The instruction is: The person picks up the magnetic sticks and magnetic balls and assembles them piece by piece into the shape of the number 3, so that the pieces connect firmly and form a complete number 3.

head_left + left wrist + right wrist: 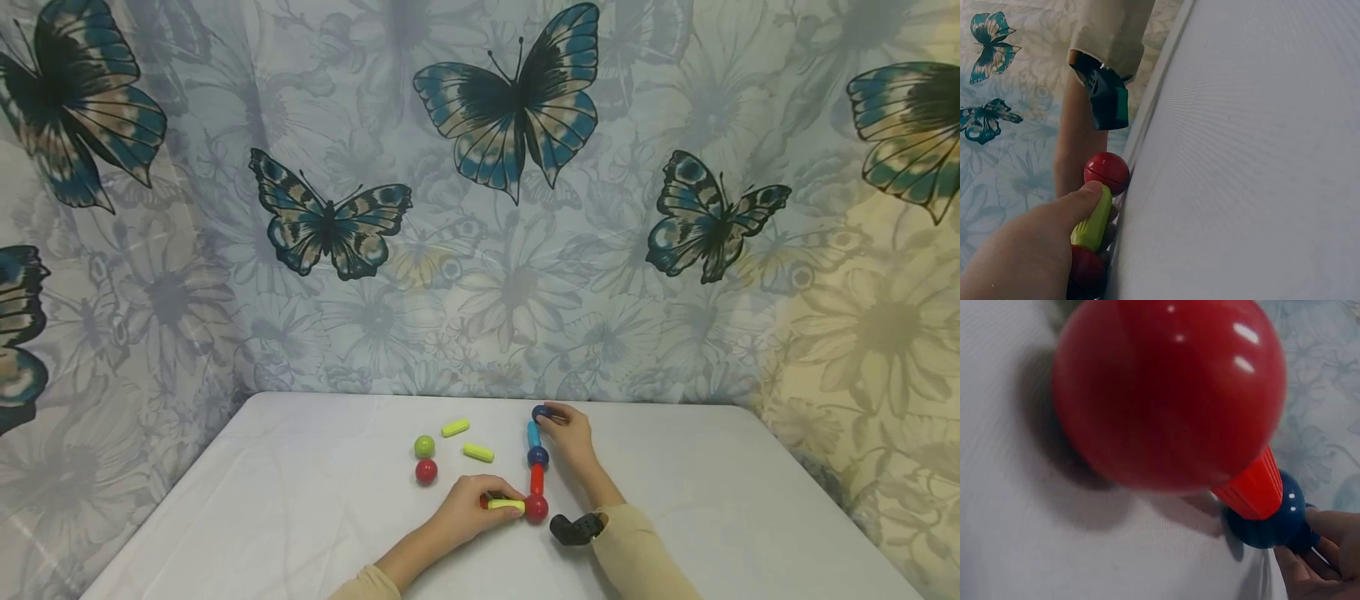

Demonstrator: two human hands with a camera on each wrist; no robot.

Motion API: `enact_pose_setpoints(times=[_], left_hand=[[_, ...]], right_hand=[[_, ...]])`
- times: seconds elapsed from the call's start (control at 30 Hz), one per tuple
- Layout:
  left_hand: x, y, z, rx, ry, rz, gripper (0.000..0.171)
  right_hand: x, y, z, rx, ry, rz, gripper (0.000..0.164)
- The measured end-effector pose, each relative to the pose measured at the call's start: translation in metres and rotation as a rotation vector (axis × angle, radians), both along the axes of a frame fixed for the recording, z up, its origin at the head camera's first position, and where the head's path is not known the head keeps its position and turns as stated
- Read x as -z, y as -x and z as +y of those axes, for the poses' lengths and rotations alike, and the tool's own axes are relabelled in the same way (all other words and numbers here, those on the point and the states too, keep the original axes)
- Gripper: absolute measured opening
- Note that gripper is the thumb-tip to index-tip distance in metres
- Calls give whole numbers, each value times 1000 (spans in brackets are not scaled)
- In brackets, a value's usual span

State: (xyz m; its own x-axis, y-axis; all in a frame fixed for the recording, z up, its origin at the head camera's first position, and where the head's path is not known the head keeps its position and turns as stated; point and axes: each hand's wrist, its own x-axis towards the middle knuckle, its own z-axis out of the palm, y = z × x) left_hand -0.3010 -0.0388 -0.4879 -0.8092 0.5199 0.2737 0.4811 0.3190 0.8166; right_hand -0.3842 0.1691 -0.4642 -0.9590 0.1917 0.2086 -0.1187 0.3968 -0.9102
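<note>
A chain of toy balls and sticks runs away from me on the white table. It has a red ball (536,508) at the near end, then a red stick (537,480), a dark blue ball (537,456) and a light blue stick (533,433). My right hand (573,437) holds another dark blue ball (540,412) at the far end. My left hand (467,507) pinches a yellow-green stick (1092,224), its tip against the near red ball. A further red ball (1087,270) sits at that stick's other end, partly hidden by the hand.
Left of the chain lie two yellow-green sticks (477,452), a green ball (424,447) and a loose red ball (426,472). A black device (576,529) is strapped at the right wrist. Butterfly-patterned cloth (517,317) hangs behind the table (300,500).
</note>
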Motion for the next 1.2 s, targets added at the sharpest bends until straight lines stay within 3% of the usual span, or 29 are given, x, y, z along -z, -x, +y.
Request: enact_pose_setpoints(times=[0.73,1.2], left_hand=[[1,1,0,-3,3,8,19],[2,1,0,-6,4,12,18]], right_hand=[[-2,6,-15,13,-49,-23,34],[5,4,-3,-52,18,-44,35]])
